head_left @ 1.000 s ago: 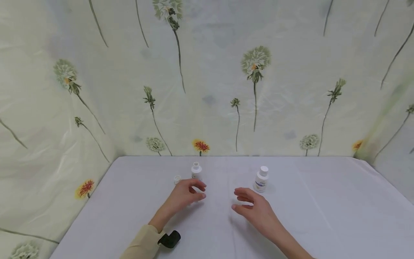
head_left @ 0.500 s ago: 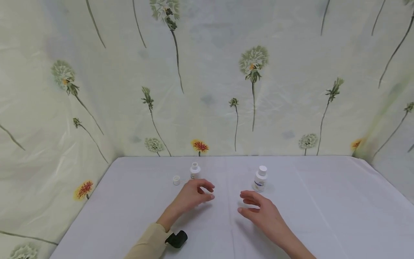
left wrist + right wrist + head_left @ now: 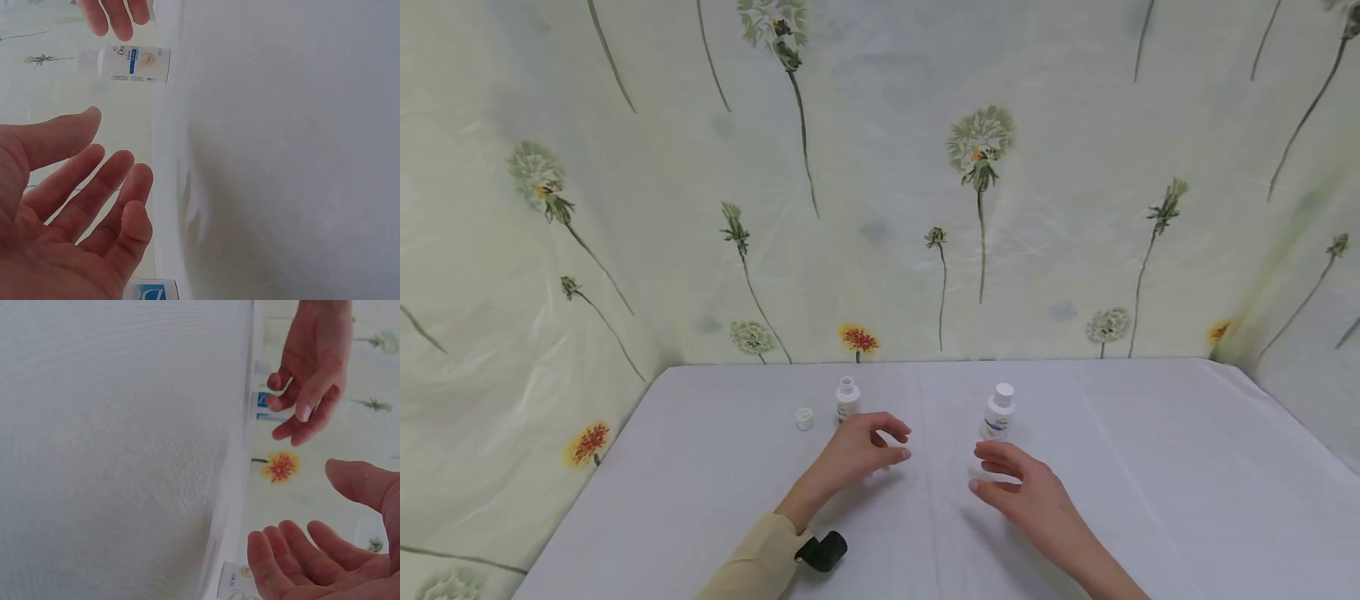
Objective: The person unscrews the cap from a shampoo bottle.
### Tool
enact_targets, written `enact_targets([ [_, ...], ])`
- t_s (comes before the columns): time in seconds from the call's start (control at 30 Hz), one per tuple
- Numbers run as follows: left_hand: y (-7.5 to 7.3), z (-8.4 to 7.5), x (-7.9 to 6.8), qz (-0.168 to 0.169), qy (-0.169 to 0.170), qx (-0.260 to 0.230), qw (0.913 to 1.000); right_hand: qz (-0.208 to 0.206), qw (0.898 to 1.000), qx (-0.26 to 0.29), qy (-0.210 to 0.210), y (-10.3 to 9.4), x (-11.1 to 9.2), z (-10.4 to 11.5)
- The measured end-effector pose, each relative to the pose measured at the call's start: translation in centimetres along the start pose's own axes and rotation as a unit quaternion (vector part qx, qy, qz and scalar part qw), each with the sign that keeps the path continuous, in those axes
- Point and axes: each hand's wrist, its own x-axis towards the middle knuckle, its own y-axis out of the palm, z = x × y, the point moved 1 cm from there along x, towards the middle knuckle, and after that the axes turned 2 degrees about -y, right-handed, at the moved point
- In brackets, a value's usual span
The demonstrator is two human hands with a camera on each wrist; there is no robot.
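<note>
A small white bottle (image 3: 847,400) with a bare neck stands upright at the back of the table, partly behind my left hand (image 3: 857,450). Left of it, a white screw cap (image 3: 805,419) lies on the cloth. A second bottle (image 3: 999,414), white with a blue-striped label, stands capped beyond my right hand (image 3: 1030,496); its label (image 3: 150,61) faces the left wrist view. Both hands hover over the table with fingers loosely curved and nothing in them, facing each other across a gap. In the right wrist view, the left hand (image 3: 315,369) overlaps the uncapped bottle.
A white cloth (image 3: 1150,500) covers the table. Behind it and at the sides hangs a curtain (image 3: 880,183) printed with dandelions. A black device (image 3: 823,552) is strapped at the left wrist, over a beige sleeve (image 3: 756,562).
Both hands have drifted to the right, the left one coming away from the cap, which now shows fully. The bottles and cap stay put while the head view turns slightly.
</note>
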Motion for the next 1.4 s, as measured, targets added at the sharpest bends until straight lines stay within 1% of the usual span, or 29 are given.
enact_targets([
  [0.33,0.4,-0.4,0.7,-0.002,0.002,-0.001,1.0000,-0.008,1.000,-0.009,-0.008,-0.9,0.1,-0.2],
  [0.5,0.7,-0.5,1.2,-0.003,0.003,0.002,1.0000,-0.015,1.000,-0.020,-0.011,-1.4,0.2,-0.6],
  [0.7,0.9,-0.7,1.3,-0.006,0.002,0.002,1.0000,-0.021,0.999,-0.042,-0.018,-2.0,0.7,-1.1],
  [0.93,1.1,-0.7,1.5,-0.006,0.009,-0.002,0.9999,-0.022,0.997,-0.077,-0.008,-2.8,1.2,-1.4],
  [1.2,1.8,-1.0,2.0,-0.009,0.011,-0.004,0.9999,-0.029,0.995,-0.100,-0.002,-3.5,1.4,-1.7],
  [1.4,2.2,-1.0,2.4,-0.009,0.017,-0.003,0.9998,-0.022,0.995,-0.102,0.000,-4.0,1.9,-2.0],
])
